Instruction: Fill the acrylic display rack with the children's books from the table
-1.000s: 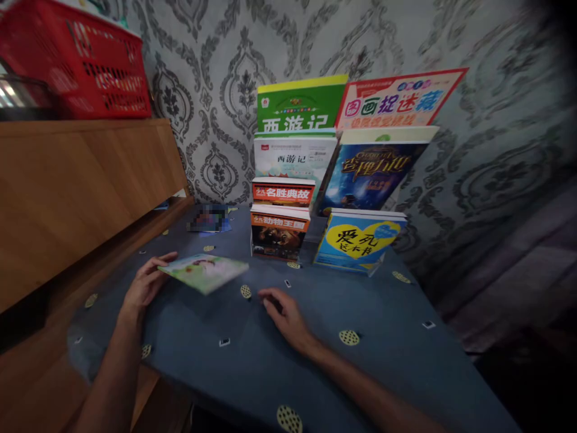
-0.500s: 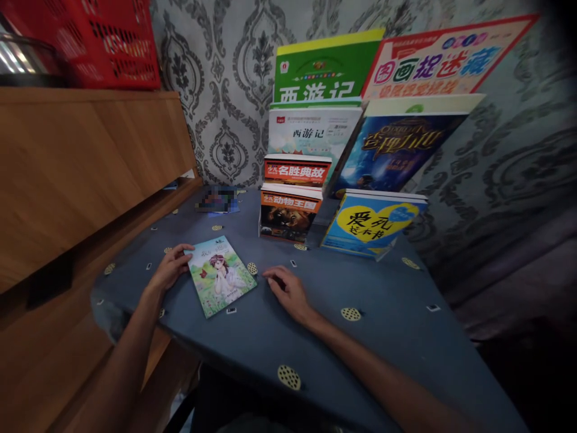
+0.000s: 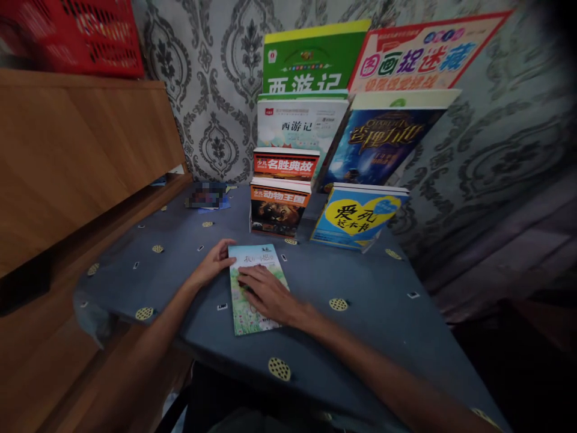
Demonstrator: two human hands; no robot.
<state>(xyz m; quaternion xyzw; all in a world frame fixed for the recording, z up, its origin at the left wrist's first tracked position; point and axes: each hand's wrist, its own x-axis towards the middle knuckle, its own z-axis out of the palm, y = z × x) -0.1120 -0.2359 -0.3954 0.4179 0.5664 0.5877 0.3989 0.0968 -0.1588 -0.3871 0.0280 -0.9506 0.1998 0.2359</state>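
Note:
A thin book [image 3: 252, 322] with a pale blue and green illustrated cover lies flat on the cloth-covered table. My left hand [image 3: 216, 263] holds it at its upper left corner, the thumb on the cover and the fingers along the edge. Across the middle of the cover lies my right hand [image 3: 267, 294], fingers stretched out and slightly bent, hiding most of the drawn figure. The book's title at the top stays visible.
Behind stands a tiered rack of upright books, among them an orange animal book [image 3: 279, 210], a blue-and-yellow book [image 3: 358, 218] and a green book [image 3: 315, 54]. A blurred dark item [image 3: 207, 196] lies at the back left. A wooden cabinet [image 3: 90, 138] carries a red basket [image 3: 108, 36].
The book has slid right along the table with my left hand and turned straighter. My right hand has moved left from the bare cloth onto the cover. The view has shifted slightly.

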